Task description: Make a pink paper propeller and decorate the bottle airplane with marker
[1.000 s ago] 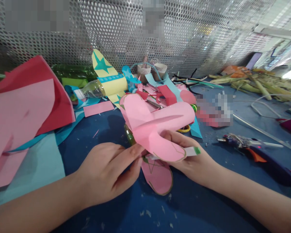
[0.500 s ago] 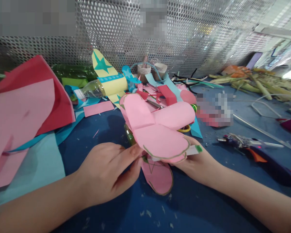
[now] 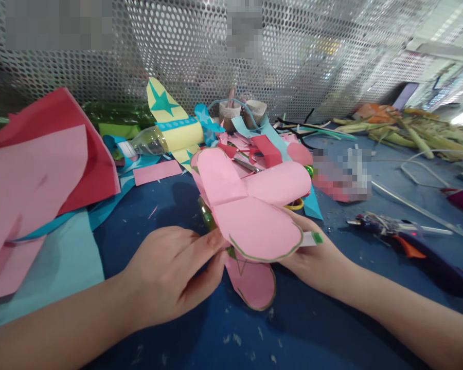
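A pink paper airplane (image 3: pixel 258 226) with rounded wings and green-drawn edges is wrapped around a green bottle (image 3: pixel 206 214), which shows only in small parts. My left hand (image 3: pixel 173 272) is closed, its fingertips pinching the plane near the lower wing joint. Under the near wing, my right hand (image 3: pixel 312 252) supports the plane from the right; its fingers are mostly covered by paper. A slim white stick with a green end (image 3: pixel 312 239), like a marker, pokes out between that wing and my right hand. One lower pink flap (image 3: pixel 252 282) with a drawn star hangs beneath.
A yellow paper plane on a clear bottle (image 3: pixel 181 135) lies behind. Pink and red sheets (image 3: pixel 50 164) stand at left. A glue gun (image 3: pixel 416 241) rests at right, its red light showing. Paper scraps (image 3: pixel 266 149) and scissors with a yellow handle (image 3: pixel 295 204) lie beyond the plane.
The near wing, earlier bent downward with a pinched crease along the body, has lifted and spread flat, covering more of my right hand and the white stick. My left hand stays in place.
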Motion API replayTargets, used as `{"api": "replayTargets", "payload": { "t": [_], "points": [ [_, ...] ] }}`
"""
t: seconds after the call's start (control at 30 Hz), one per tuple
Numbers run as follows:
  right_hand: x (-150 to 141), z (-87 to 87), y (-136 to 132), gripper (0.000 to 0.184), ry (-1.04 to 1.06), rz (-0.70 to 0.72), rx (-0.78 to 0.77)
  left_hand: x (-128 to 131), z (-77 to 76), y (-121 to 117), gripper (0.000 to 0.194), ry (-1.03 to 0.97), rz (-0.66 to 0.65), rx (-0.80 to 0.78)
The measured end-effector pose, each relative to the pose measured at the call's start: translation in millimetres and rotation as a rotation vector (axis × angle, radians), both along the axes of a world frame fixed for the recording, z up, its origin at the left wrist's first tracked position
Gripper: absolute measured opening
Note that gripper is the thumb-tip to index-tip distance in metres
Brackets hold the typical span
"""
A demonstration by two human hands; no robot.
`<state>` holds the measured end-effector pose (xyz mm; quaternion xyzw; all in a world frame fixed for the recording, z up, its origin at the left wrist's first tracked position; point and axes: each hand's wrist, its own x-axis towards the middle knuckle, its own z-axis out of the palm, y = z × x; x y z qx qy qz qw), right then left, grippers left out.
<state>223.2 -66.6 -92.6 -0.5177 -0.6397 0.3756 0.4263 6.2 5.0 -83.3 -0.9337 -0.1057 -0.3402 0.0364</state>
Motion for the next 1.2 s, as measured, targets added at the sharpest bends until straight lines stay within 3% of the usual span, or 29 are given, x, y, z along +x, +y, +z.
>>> {"api": "replayTargets", "payload": {
  "t": [0.6,0.87,1.2],
  "points": [
    [-2,-0.2,1,0.018,0.053,0.055,0.031,-2,-1.8,0,0.012,0.004,-0.009,-0.002],
    [-1,-10.1,-1,0.015,0.129,0.044,-0.067,-2,-2.3,-1,0.018,0.007,-0.016,-0.057],
    [-5,7.1,1,0.021,0.177,0.021,-0.069,-1,-1.2,0,0.014,-0.002,0.003,-0.012]
  ]
}}
